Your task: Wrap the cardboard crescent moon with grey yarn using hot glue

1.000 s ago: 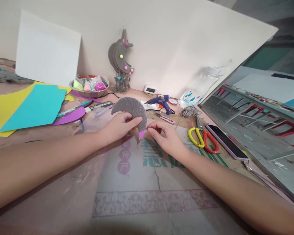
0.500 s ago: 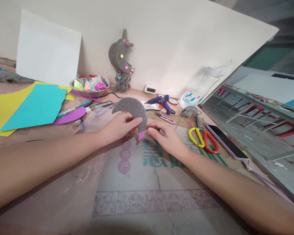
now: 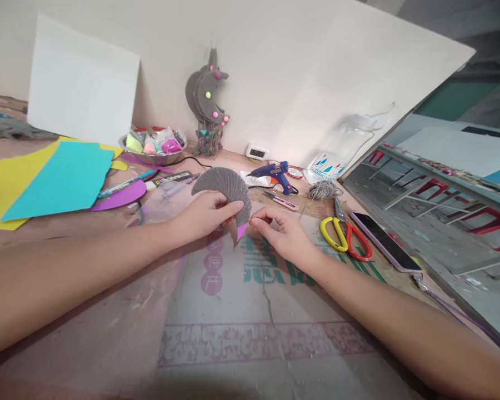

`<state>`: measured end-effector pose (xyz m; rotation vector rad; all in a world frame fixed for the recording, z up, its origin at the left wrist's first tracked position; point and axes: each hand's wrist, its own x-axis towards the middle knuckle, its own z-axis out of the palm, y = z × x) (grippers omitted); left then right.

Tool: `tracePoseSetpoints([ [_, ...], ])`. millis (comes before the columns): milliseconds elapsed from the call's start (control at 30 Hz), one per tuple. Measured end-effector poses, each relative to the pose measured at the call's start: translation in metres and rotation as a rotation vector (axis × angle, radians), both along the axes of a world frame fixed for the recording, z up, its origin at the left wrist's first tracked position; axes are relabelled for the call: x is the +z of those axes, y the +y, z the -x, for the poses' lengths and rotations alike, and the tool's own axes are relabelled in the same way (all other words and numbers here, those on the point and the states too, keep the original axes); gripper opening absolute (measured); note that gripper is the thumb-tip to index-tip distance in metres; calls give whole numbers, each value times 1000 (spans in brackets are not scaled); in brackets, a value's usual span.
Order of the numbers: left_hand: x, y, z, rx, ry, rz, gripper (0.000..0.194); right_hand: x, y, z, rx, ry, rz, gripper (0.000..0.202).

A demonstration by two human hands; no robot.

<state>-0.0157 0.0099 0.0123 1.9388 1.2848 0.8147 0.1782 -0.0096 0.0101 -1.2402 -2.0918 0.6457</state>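
Note:
A crescent [image 3: 227, 186], wrapped in grey yarn, is held between the thumb and fingers of my left hand [image 3: 206, 214]. Its lower tip shows bare purple. Close by that tip, on the right, my right hand [image 3: 281, 230] is closed in a pinch at the crescent's edge. Grey yarn runs from a ball [image 3: 324, 190] down toward this hand, though the bit between the fingertips is too fine to see clearly. Beneath both hands lies a printed cardboard sheet [image 3: 233, 311].
Behind the hands lie a blue glue gun [image 3: 277, 175] and pink snips [image 3: 281, 201]. Scissors [image 3: 345, 236] and a phone [image 3: 385, 241] are on the right. Coloured sheets [image 3: 58, 180] and a bowl [image 3: 150, 158] of clay packets sit left. A decorated grey moon [image 3: 204, 100] hangs against the board.
Almost nothing differs. My left hand and the crescent have shifted very slightly; my right hand keeps its pinch near the lower tip.

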Motion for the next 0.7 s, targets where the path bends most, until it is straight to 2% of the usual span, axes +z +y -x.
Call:
tracePoseSetpoints([
  [400, -2, 2, 0, -32, -22, 35, 49, -3, 2, -1, -25, -31, -47, 17],
  [533, -1, 2, 0, -23, 3, -25, 49, -3, 5, -4, 10, 17, -28, 22],
  [700, 0, 0, 0, 1, 10, -25, 50, -1, 7, -5, -33, 85, -39, 27],
])
